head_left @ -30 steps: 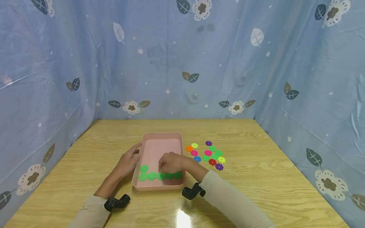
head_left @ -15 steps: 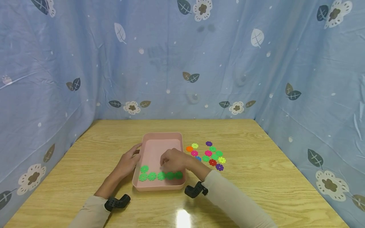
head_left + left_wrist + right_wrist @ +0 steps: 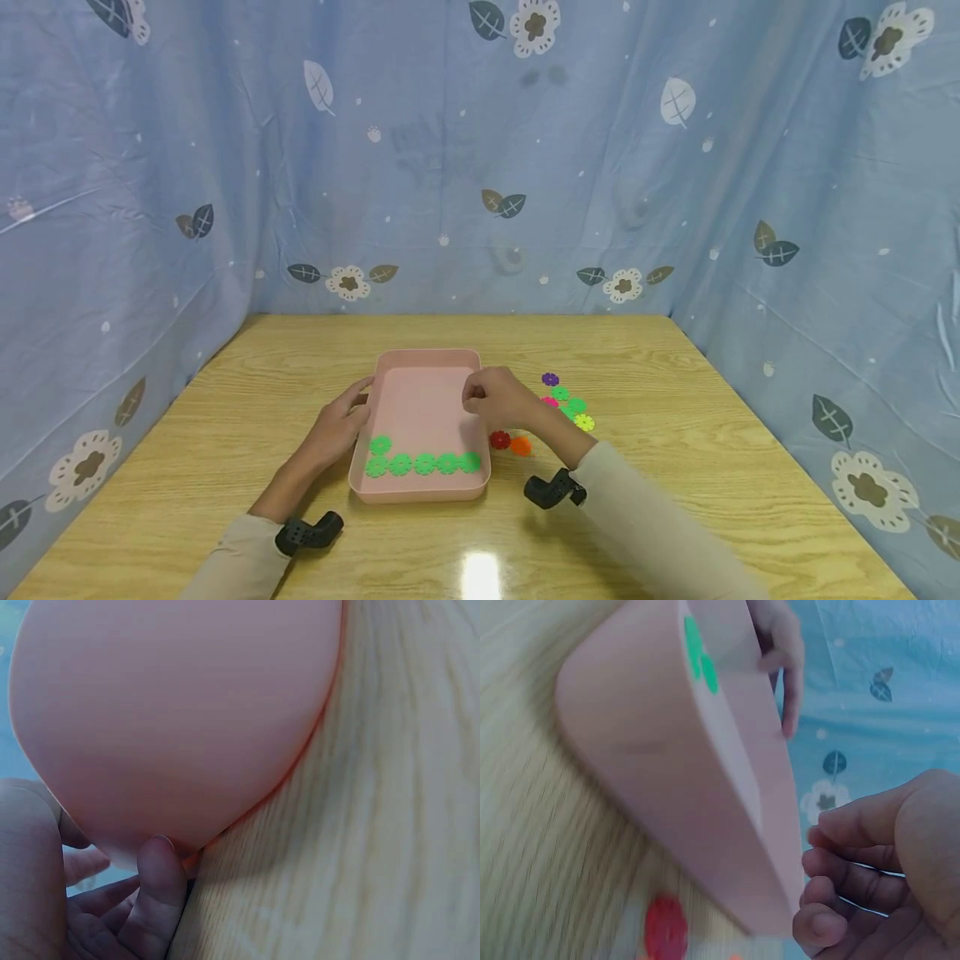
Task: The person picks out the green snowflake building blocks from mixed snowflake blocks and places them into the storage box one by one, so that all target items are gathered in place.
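My left hand (image 3: 335, 429) holds the left wall of a pink tray (image 3: 420, 493), thumb at the rim. In the left wrist view, a fingertip touches the tray's outer wall (image 3: 195, 720) low down. Green snowflake discs (image 3: 425, 463) make a row along the tray's near end, and one more green disc (image 3: 381, 445) sits behind the row's left end. Over the tray's right rim is my right hand (image 3: 501, 398). Its fingers curl loosely in the right wrist view, with nothing seen between them.
Right of the tray, a red disc (image 3: 500, 439) and an orange disc (image 3: 521, 446) lie on the wooden table (image 3: 660, 500). Farther right are purple (image 3: 551, 379), green (image 3: 576, 405) and yellow (image 3: 584, 422) discs. My right arm hides part of this group. A blue curtain (image 3: 450, 167) surrounds the table.
My right hand has risen from the row of green discs and moved right to the tray's rim. A red and an orange disc now show close to the tray's right side. My left hand stays put.
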{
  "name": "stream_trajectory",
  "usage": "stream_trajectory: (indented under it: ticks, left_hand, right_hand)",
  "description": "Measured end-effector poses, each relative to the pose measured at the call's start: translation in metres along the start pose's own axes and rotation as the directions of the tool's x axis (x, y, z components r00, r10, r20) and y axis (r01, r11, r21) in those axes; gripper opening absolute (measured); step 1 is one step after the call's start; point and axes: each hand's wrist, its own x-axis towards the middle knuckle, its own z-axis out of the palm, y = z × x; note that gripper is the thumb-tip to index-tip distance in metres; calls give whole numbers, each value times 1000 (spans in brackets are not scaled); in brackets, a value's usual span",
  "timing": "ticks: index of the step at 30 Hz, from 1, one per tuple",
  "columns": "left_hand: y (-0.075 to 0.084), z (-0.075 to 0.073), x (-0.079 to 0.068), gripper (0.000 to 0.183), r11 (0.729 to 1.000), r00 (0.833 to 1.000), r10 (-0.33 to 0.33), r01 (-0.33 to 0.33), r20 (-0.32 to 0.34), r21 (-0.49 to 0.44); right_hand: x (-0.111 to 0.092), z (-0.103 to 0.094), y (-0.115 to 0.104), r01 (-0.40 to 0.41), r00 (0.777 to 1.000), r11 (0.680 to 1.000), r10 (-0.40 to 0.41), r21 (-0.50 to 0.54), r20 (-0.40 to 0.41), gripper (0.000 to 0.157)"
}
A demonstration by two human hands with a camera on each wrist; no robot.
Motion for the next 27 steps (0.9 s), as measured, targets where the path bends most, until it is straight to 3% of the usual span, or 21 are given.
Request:
stream_trajectory:
  ticks: [5, 15, 22, 27]
  left_hand:
    - [1, -1, -2, 58, 1000, 1000, 5, -4, -2, 15]
    - [0, -1, -6, 59, 1000, 1000, -1, 1, -4, 4]
    - [2, -1, -5, 59, 1000, 1000, -9, 9, 1, -4]
    - [5, 1, -3, 59, 1000, 1000, -15, 15, 3, -17]
  right_hand:
    - [-11, -10, 20, -22, 998, 1000, 22, 1, -53, 14]
    - [-30, -24, 46, -98, 993, 995, 100, 32, -57, 12]
    - [-41, -29, 67, -127, 991, 990, 124, -54, -54, 4]
    - [-47, -37, 86, -160, 987, 983, 158, -91, -27, 14]
